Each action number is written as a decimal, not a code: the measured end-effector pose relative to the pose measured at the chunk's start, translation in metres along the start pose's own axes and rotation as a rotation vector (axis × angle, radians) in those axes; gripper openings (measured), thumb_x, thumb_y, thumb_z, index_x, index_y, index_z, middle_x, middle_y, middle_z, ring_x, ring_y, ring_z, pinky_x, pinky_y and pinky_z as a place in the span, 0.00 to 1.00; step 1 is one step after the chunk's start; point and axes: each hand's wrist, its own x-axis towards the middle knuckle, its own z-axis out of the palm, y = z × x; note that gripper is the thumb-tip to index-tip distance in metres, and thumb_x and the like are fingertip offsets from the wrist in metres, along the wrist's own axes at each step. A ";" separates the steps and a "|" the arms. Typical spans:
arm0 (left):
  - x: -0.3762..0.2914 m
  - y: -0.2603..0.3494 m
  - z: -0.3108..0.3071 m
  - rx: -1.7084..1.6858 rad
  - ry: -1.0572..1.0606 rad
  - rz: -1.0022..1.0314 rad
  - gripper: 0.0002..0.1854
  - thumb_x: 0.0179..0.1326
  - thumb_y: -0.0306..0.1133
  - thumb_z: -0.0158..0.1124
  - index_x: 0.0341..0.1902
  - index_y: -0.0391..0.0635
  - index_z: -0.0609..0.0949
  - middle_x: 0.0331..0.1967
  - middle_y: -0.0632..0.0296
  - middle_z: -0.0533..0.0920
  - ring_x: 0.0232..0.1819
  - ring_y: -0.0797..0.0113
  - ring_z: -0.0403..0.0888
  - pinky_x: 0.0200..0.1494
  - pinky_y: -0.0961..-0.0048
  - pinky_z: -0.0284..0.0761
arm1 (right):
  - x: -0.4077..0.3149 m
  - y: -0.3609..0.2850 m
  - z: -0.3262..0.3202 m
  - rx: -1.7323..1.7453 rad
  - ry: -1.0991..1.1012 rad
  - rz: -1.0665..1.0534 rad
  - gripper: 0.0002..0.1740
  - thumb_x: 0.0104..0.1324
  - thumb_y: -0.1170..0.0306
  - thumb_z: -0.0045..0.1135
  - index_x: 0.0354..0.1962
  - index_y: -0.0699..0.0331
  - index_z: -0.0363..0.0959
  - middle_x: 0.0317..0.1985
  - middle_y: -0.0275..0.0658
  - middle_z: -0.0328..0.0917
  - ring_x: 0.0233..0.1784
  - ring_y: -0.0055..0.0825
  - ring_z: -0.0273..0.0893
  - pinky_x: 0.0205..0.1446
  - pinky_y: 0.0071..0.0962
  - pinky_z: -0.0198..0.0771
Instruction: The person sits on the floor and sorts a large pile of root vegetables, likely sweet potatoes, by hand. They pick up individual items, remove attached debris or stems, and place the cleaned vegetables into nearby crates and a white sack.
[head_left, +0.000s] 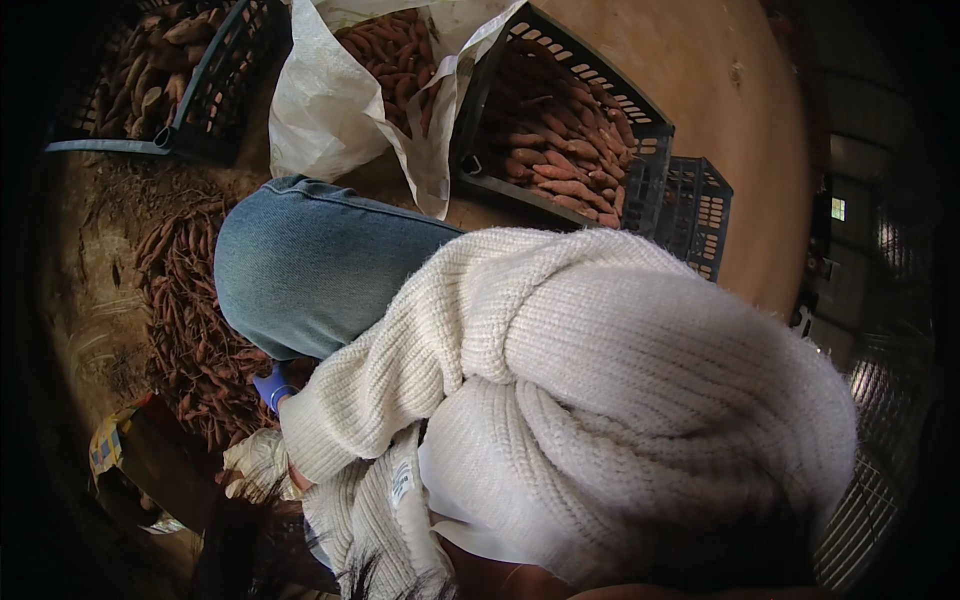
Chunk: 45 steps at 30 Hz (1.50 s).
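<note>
My right hand (271, 388), in a purple glove, is beside the jeans-clad knee (315, 270), over a heap of thin reddish sweet potatoes (191, 322) on the dirt floor. Its fingers are mostly hidden by the knee and the cream knit sleeve (330, 427). Lower down, what looks like my left hand (259, 465) wears a pale, crinkled glove near the heap's lower end. Something reddish shows at its edge; whether it is gripped I cannot tell. Close by stands an open cardboard box (161, 457) with yellow printing.
A black plastic crate (652, 176) of sweet potatoes stands at the top, beside a white plastic sack (322, 97) holding more. Another black crate (667, 225) is partly behind it. At upper left, a dark crate (206, 82) holds larger, paler tubers (154, 71).
</note>
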 end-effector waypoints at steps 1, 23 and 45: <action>0.001 0.001 -0.001 0.000 0.003 -0.001 0.13 0.64 0.32 0.52 0.48 0.41 0.79 0.35 0.61 0.80 0.30 0.72 0.75 0.30 0.80 0.68 | -0.008 -0.001 0.004 0.123 -0.006 0.021 0.29 0.64 0.48 0.36 0.31 0.66 0.75 0.31 0.48 0.77 0.35 0.45 0.74 0.32 0.47 0.66; -0.028 0.084 -0.076 -0.064 0.116 0.142 0.13 0.65 0.33 0.52 0.45 0.41 0.81 0.29 0.63 0.81 0.23 0.78 0.73 0.24 0.85 0.68 | -0.117 -0.128 0.139 -1.753 0.575 -0.747 0.07 0.58 0.75 0.47 0.28 0.68 0.74 0.24 0.35 0.75 0.25 0.17 0.68 0.30 0.22 0.69; -0.101 0.146 -0.080 -1.222 -0.683 0.314 0.12 0.69 0.34 0.41 0.34 0.53 0.75 0.14 0.73 0.65 0.21 0.78 0.65 0.30 0.77 0.59 | -0.143 -0.115 0.159 -1.353 0.537 -0.185 0.19 0.59 0.69 0.63 0.47 0.67 0.72 0.42 0.36 0.78 0.39 0.19 0.76 0.37 0.18 0.73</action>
